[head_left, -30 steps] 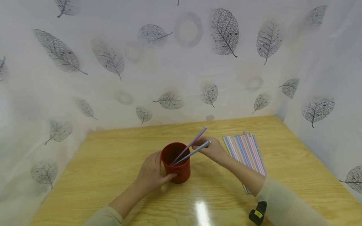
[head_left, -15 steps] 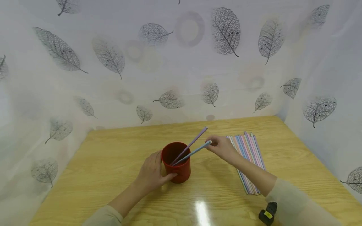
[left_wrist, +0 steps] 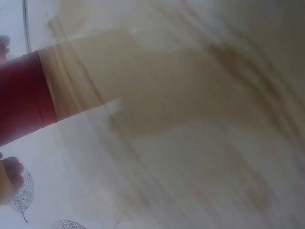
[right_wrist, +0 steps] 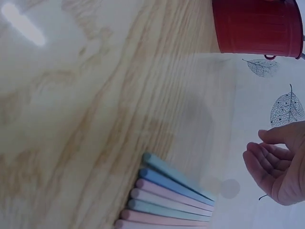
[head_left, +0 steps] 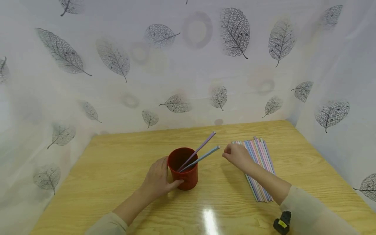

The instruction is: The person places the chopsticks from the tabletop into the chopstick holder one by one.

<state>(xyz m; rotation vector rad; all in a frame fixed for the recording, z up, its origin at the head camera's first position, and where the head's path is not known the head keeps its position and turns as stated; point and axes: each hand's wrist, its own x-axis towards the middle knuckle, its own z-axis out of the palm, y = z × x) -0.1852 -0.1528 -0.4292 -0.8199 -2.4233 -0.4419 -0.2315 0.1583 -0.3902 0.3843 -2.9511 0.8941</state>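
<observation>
My left hand [head_left: 158, 179] grips the side of a red cup [head_left: 188, 179], thumb across its front. The cup stands upright on the table. Two thin pastel sticks lean in it towards the right: a purple stick [head_left: 202, 145] and a light blue stick [head_left: 205, 155]. My right hand [head_left: 239, 158] is in the air between the cup and a flat row of pastel sticks [head_left: 259, 156]. Its fingers are loosely bent with nothing between them, as the right wrist view shows of the hand [right_wrist: 281, 164]. The right forearm hides part of the row.
Wood-grain table [head_left: 123, 153] lies under everything. A curtain with leaf prints [head_left: 188, 65] surrounds its back and sides. A black device with a yellow label [head_left: 282, 223] is at the right sleeve.
My right hand has let go of the light blue stick and moved right, away from the cup. The stick stays leaning in the cup. My left hand has kept its place.
</observation>
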